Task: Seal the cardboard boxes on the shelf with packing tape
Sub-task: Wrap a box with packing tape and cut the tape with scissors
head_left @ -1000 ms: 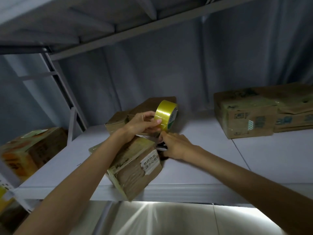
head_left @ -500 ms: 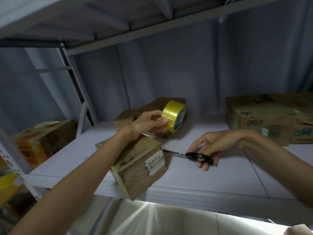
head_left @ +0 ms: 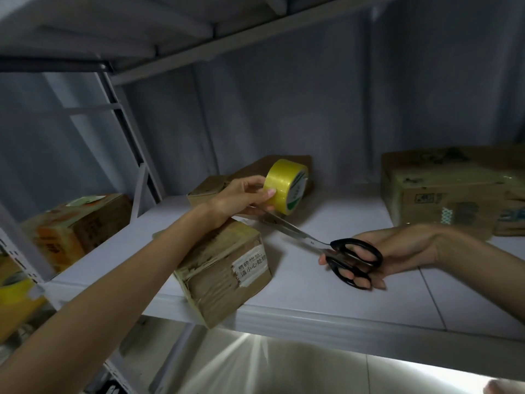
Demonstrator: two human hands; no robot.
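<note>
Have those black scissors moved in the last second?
Yes. The scissors were tucked against the small box; now the right hand holds them out to its right, blades pointing toward the tape roll.

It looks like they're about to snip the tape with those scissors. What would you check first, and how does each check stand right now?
1. Tape roll gripped by left hand: ok.
2. Scissors held by right hand, fingers through handles: ok.
3. Blades reach under the roll: ok.
4. Tape strip between the blades: cannot tell.
5. Left fingers clear of blades: cannot tell, they are close.
6. Small cardboard box fully on shelf: not ok, a corner overhangs the edge.
</note>
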